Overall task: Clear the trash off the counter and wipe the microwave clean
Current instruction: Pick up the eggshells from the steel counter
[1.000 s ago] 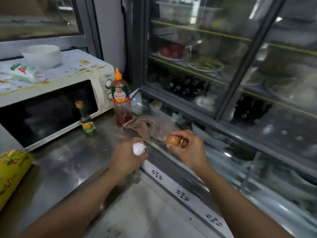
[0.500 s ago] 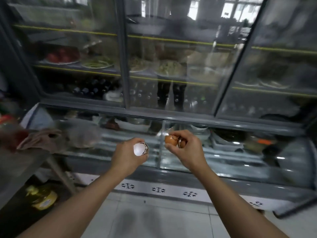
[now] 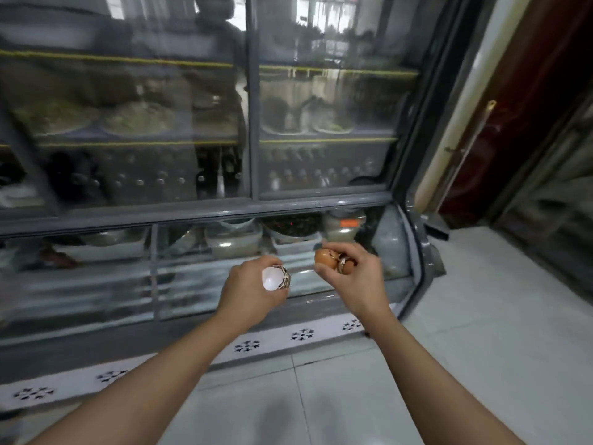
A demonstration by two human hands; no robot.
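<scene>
As each grip (image 3: 253, 292) (image 3: 351, 277) closes — eggshells (image 3: 272, 279) inside.

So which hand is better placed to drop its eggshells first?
Neither clearly: left hand grips white eggshells, right hand brown eggshells, level and side by side, no bin in view.

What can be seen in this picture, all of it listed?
display fridge: one, grey frame, glass doors, across the back
bowls and tubs of food: several, blurred, inside behind the glass
bottles: a row, dark, on the middle shelf
floor tiles: pale, lower right
door: one, dark red, far right
white eggshell: one, in the left hand
brown eggshell: one, in the right hand
left hand: closed around the white shell
right hand: closed around the brown shell
</scene>
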